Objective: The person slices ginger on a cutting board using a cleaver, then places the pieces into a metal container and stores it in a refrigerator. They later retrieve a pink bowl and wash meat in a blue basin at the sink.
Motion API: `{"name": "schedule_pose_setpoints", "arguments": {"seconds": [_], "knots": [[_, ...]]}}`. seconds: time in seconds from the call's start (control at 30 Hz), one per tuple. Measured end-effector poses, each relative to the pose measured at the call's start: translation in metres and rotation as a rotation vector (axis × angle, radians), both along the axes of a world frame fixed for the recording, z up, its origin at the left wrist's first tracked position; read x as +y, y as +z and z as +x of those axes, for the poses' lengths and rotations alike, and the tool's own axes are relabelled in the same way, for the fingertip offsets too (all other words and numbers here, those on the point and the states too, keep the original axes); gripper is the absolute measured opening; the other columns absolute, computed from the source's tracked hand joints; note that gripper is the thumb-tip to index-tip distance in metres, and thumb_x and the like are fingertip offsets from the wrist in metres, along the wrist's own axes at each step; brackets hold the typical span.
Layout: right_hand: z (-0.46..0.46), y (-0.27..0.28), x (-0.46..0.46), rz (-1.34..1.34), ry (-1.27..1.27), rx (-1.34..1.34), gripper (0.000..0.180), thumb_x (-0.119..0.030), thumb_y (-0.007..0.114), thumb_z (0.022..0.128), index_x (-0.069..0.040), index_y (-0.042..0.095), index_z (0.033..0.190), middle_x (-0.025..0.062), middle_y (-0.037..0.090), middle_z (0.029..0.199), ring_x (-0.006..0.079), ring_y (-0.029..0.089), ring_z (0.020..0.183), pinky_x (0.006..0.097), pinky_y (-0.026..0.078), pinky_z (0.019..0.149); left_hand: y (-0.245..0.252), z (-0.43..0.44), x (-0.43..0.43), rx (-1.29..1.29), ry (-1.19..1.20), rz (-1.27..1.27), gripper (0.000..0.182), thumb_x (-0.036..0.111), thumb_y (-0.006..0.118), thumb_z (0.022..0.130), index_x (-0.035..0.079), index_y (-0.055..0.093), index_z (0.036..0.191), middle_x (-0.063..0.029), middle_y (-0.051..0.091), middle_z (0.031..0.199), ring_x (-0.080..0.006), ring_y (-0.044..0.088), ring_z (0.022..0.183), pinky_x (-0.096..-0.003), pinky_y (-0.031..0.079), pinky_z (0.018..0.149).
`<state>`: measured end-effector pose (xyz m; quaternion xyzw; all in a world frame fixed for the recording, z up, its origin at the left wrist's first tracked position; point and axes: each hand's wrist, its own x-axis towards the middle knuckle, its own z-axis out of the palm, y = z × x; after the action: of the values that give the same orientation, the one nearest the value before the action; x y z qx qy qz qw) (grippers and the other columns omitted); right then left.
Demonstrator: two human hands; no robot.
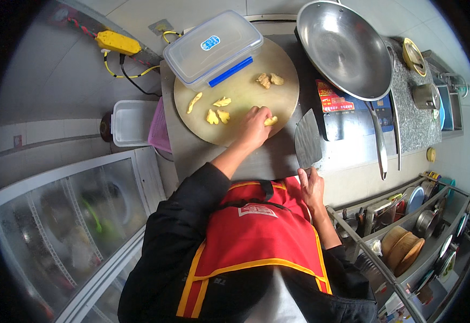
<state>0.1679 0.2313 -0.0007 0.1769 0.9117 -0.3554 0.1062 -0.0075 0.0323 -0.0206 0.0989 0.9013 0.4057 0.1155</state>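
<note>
My left hand [255,126] reaches over the round chopping board [247,99]. Its curled fingers hold a peeled piece of ginger [271,120] near the board's front right edge. At the right, my right hand [311,186] grips the handle of a cleaver, mostly hidden by the fingers. The cleaver's broad blade [309,139] points away from me, beside the board. Several pale peeled ginger pieces [218,116] lie on the board's left part. Unpeeled brown ginger [264,80] sits toward its back right. A clear plastic box [214,48] with a blue clip rests on the back left.
A steel wok [346,44] stands on an induction cooker [340,125], its handle [377,149] pointing toward me. Left of the counter are a white plastic bin [134,121] and a glass-doored cabinet [73,218]. A rack [404,226] of cookware stands at my right.
</note>
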Motion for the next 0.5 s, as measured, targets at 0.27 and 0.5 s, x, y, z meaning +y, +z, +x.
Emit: {"name": "schedule_pose_setpoints", "arguments": {"seconds": [0.27, 0.5], "knots": [[-0.003, -0.003, 0.0, -0.031, 0.063, 0.025, 0.049, -0.044, 0.06, 0.095, 0.002, 0.052, 0.083, 0.0259, 0.061, 0.07, 0.0476, 0.06, 0.07, 0.0508, 0.046, 0.06, 0.002, 0.022, -0.071, 0.507, 0.002, 0.272, 0.018, -0.006, 0.07, 0.073, 0.004, 0.061, 0.084, -0.0104, 0.067, 0.089, -0.0294, 0.067, 0.086, -0.0365, 0.055, 0.075], [-0.014, -0.01, -0.003, -0.069, 0.149, 0.026, 0.053, -0.049, 0.059, 0.094, 0.003, 0.053, 0.084, 0.0278, 0.059, 0.068, 0.0496, 0.058, 0.069, 0.0525, 0.044, 0.06, -0.023, 0.003, -0.168, -0.051, 0.565, 0.357, 0.034, 0.006, 0.08, 0.078, 0.001, 0.059, 0.105, -0.0098, 0.069, 0.09, -0.0171, 0.067, 0.079, -0.031, 0.053, 0.069]]}}
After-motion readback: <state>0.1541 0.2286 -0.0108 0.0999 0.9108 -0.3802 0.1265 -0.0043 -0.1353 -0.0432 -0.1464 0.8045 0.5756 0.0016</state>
